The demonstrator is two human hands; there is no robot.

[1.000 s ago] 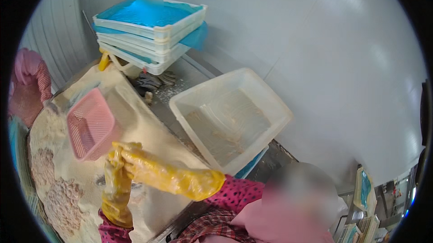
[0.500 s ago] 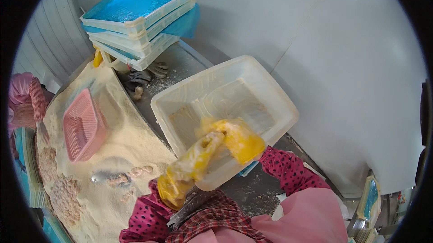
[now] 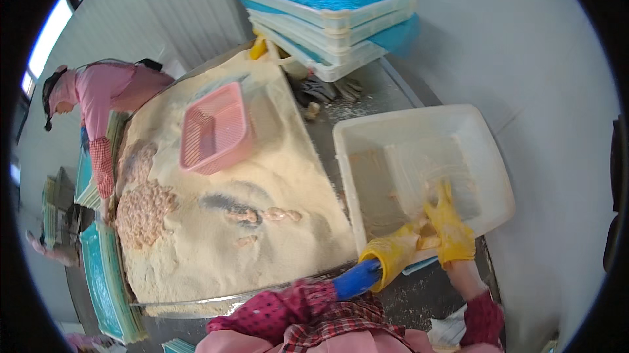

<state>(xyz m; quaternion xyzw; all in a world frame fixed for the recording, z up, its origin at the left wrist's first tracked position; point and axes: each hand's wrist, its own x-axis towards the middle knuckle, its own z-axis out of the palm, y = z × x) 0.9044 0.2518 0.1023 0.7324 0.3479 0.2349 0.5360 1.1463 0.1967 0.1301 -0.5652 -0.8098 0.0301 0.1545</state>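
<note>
Both my hands wear yellow rubber gloves, smeared with pale paste, at the near edge of a white plastic tub [image 3: 488, 137]. My left hand [image 3: 393, 251], with a blue cuff behind its glove, reaches across to the right one. Its fingers look closed on the thumb side of the right glove; the overlap partly hides them. My right hand [image 3: 451, 228] points away over the tub, fingers stretched out and nothing visible in them. Bare wrist shows between its glove and the sleeve. Cloudy residue coats the tub's floor, and no larger contents show there.
Left of the tub, a table of pale powder [image 3: 288, 176] bears a pink basket [image 3: 216, 133], a heap of pinkish pieces [image 3: 147, 212] and several loose ones. Stacked white trays [image 3: 341, 38] with blue film and dark gloves [image 3: 327, 90] lie behind. A co-worker [image 3: 108, 97] leans in at far left.
My view has swung left, so the tub and table appear farther right and the co-worker shows more. My hands, blurred and crossed before, are now side by side, the right one's fingers extended.
</note>
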